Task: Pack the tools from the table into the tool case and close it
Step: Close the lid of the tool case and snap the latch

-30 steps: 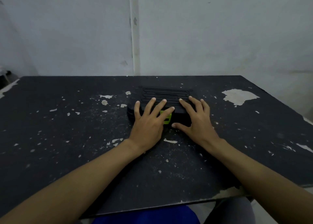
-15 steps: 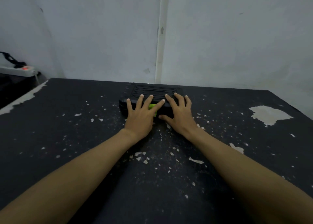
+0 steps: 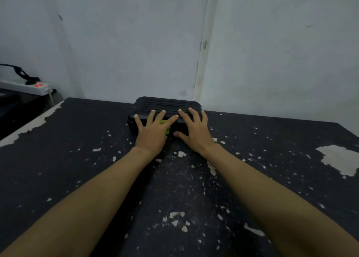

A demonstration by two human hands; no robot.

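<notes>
Now black ribbed tool case (image 3: 167,104) closed, green latch (image 3: 165,125)

Black chipped table (image 3: 77,179) w/ closed tool case (image 3: 167,103) at far edge.

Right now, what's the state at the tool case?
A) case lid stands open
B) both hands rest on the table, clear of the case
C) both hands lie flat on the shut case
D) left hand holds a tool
C: the left hand and the right hand lie with fingers straight and spread on the lid of the tool case, which is shut.
</notes>
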